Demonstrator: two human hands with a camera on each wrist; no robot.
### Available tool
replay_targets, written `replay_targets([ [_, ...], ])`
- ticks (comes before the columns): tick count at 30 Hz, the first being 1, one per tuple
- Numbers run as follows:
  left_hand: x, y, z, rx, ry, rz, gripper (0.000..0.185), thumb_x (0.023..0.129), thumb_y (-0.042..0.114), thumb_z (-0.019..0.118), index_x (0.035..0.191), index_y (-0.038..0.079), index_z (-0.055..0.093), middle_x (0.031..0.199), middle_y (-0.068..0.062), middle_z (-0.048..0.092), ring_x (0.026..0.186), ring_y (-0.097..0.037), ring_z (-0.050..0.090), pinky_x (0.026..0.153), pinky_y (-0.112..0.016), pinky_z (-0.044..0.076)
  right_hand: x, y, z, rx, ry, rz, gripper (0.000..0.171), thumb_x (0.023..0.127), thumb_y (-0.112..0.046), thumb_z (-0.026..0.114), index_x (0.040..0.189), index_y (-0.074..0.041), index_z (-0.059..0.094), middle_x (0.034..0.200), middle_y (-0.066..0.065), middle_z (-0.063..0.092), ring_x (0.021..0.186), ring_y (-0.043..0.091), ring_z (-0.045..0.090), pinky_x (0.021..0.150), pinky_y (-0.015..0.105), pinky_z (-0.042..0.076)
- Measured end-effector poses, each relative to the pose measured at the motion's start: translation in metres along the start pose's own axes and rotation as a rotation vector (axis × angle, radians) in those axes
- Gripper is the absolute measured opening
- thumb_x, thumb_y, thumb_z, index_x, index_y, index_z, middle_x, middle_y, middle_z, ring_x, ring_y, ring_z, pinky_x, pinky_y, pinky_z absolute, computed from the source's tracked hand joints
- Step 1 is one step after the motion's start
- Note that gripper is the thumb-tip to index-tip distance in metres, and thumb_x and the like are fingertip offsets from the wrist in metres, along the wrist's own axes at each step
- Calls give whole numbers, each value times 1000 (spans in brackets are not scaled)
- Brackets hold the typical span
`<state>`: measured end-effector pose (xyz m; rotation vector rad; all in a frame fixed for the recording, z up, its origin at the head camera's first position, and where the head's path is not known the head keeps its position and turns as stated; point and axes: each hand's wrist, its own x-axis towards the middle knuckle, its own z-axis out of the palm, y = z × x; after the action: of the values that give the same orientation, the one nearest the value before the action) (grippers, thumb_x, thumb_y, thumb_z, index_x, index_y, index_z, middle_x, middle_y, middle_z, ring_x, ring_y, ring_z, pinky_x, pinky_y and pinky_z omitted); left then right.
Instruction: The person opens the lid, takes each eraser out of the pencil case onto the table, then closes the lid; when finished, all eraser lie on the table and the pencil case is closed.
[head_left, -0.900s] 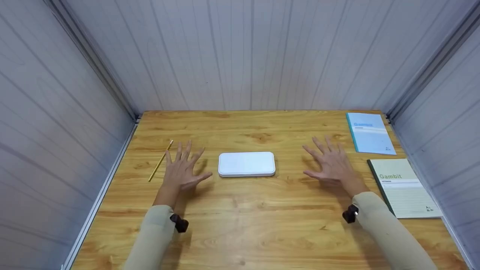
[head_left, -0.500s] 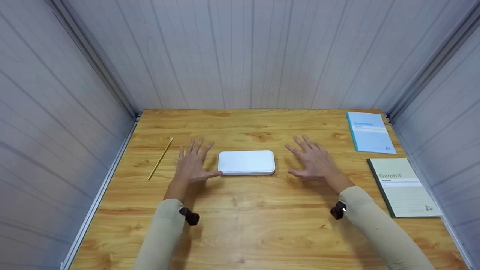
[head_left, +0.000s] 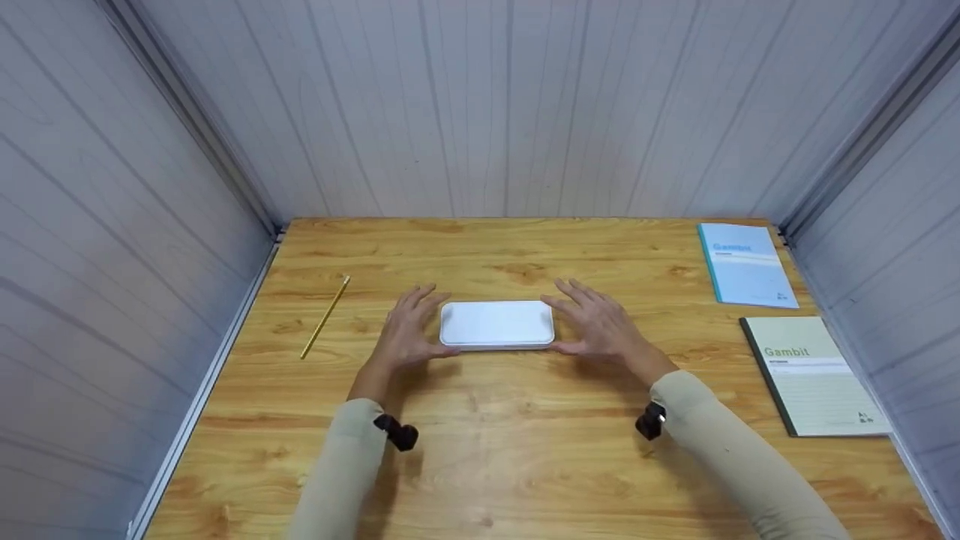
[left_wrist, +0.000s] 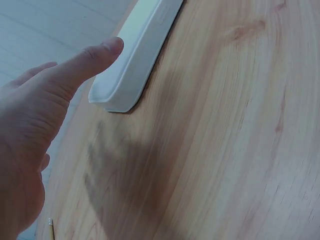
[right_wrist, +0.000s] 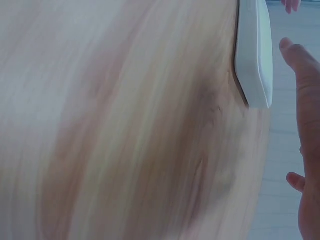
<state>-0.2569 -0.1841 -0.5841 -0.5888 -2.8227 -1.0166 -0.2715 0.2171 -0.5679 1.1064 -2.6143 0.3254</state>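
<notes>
A white, flat case with rounded corners (head_left: 496, 324) lies on the wooden table, lengthwise from left to right. My left hand (head_left: 406, 334) is at its left end, thumb by the near corner and fingers spread toward the far one. In the left wrist view the thumb (left_wrist: 95, 57) overlaps the case's edge (left_wrist: 135, 75). At the right end my right hand (head_left: 600, 324) mirrors this, its thumb and fingers parted on either side of the corner. From the right wrist, a gap shows between the thumb (right_wrist: 297, 55) and the case (right_wrist: 252, 60).
A yellow pencil (head_left: 325, 318) lies slantwise to the left. On the right are two notebooks, a blue one (head_left: 748, 266) at the back and a pale green one (head_left: 814, 379) nearer. Pale panel walls (head_left: 480, 112) close in the table (head_left: 480, 450) at the back and sides.
Both hands have moved inward from either side to the ends of the white case, their fingers drawing a little closer together. The case, pencil and notebooks have stayed put.
</notes>
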Motion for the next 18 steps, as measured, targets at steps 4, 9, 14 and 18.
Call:
replay_targets([
  [4,-1,14,4,-33,-25,-73,101,77,39,105,163,15,58,179,-20,45,169,-51,35,132,-78,32,2,-7,7,108,-16,26,89,88,-50,94,161,-14,60,170,27,55,153,53,57,105,76,59],
  [9,2,7,20,-71,-30,-106,101,78,41,104,164,17,58,180,-18,44,168,-50,36,131,-79,32,3,-13,17,231,-50,82,84,92,-47,92,162,-14,60,171,29,53,156,52,55,114,76,53],
  [14,7,-25,44,-125,8,-80,110,72,57,104,166,23,57,178,-20,46,164,-52,41,130,-80,32,4,-16,28,308,-71,149,81,95,-47,89,164,-17,59,175,28,48,160,52,50,122,76,47],
  [18,4,-5,41,-171,19,-135,108,74,40,107,166,15,56,176,-24,47,164,-52,41,133,-78,26,3,-18,33,346,-78,179,82,94,-45,91,165,-18,59,177,28,46,162,52,47,125,75,44],
])
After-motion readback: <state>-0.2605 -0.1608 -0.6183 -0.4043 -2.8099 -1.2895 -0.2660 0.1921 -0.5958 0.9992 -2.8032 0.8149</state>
